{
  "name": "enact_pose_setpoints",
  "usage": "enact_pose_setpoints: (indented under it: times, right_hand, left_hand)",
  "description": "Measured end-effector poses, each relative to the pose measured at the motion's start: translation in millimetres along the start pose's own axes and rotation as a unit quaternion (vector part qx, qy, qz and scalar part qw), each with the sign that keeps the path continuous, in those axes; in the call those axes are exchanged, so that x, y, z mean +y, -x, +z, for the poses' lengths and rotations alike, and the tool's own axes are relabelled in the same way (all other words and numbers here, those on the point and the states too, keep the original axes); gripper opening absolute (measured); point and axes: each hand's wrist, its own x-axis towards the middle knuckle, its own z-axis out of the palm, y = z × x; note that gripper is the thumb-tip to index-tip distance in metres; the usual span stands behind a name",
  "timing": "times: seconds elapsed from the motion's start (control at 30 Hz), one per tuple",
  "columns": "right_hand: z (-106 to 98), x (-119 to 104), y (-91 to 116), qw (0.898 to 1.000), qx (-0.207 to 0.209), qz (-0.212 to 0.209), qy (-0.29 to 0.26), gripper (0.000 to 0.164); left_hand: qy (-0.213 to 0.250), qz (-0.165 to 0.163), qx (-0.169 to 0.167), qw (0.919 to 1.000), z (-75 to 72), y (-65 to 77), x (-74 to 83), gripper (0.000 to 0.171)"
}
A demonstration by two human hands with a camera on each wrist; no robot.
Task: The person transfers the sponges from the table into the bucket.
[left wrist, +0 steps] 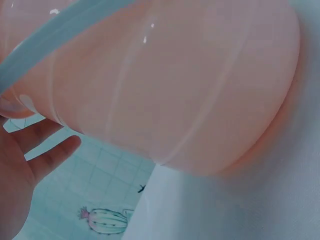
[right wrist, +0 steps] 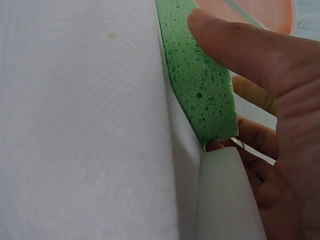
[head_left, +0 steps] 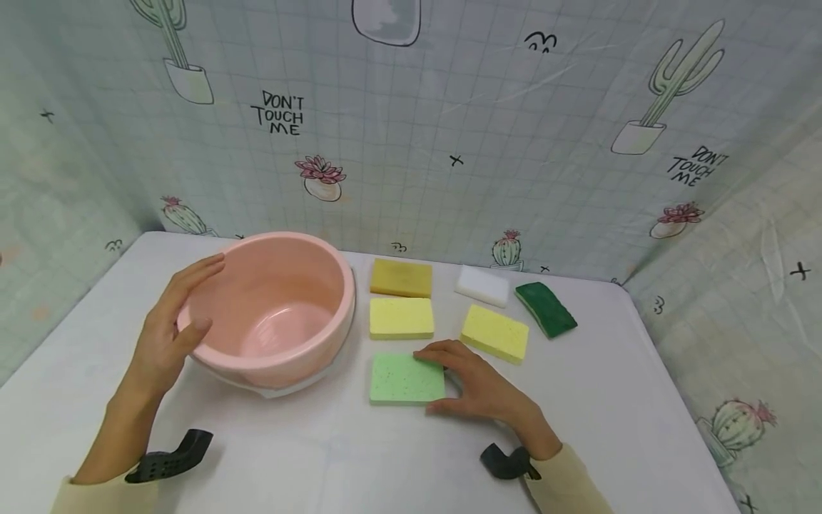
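A pink bucket (head_left: pixel 270 360) with a pale handle stands on the left of the table. My left hand (head_left: pixel 170 325) lies along its left side, thumb over the rim; in the left wrist view its fingers (left wrist: pixel 55 152) extend beside the outer wall. A light green sponge (head_left: pixel 406 378) rests in the middle of the table. My right hand (head_left: pixel 478 382) holds its right end, thumb at the near edge and fingers curved over the far edge. Beside that end, a white block (right wrist: pixel 227 195) shows under the hand in the right wrist view.
Behind the green sponge lie a yellow sponge (head_left: pixel 401 319) and a darker yellow sponge (head_left: pixel 401 278). Farther right are another yellow sponge (head_left: pixel 494 333), a white sponge (head_left: pixel 483 285) and a dark green scouring pad (head_left: pixel 546 309). A patterned curtain (head_left: pixel 411 128) closes off the back.
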Motion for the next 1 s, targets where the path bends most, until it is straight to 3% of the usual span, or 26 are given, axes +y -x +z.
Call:
enact_pose_setpoints:
  times: [0.37, 0.6, 0.83, 1.0]
  right_hand:
    - [-1.4, 2.2, 1.2, 1.000, -0.009, 0.006, 0.013, 0.069]
    - [2.1, 0.9, 1.4, 1.000, 0.009, 0.002, 0.015, 0.066]
    - [2.6, -0.7, 1.7, 0.999, 0.030, -0.022, 0.019, 0.065]
    - [2.3, -2.0, 2.8, 0.999, 0.038, -0.029, 0.017, 0.063]
  left_hand:
    - [0.038, -0.072, 0.019, 0.9965, 2.9, 3.7, 0.1, 0.046]
    - [0.056, -0.068, 0.024, 0.9958, -0.4, 5.1, -6.2, 0.048]
    - [0.054, -0.089, 0.022, 0.9943, 0.9, 6.2, -5.6, 0.049]
    - [0.068, -0.064, 0.025, 0.9954, 4.1, 7.2, -7.2, 0.050]
